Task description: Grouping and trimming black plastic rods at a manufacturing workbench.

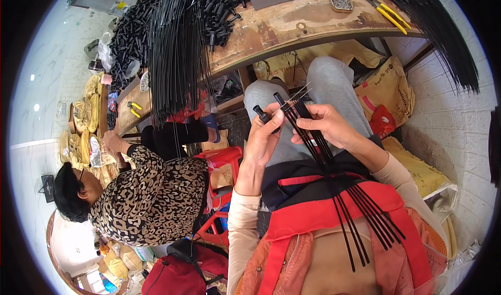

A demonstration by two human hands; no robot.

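Facing inward: left hand (263, 138), right hand (332, 126)

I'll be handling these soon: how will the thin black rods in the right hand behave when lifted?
The rods look fairly stiff, since their lower ends run nearly straight. They're probably light, being so slim, and may splay, as those ends fan out.

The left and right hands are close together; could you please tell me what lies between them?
In the head view, slim black rods run between the left hand and the right hand, which holds them.
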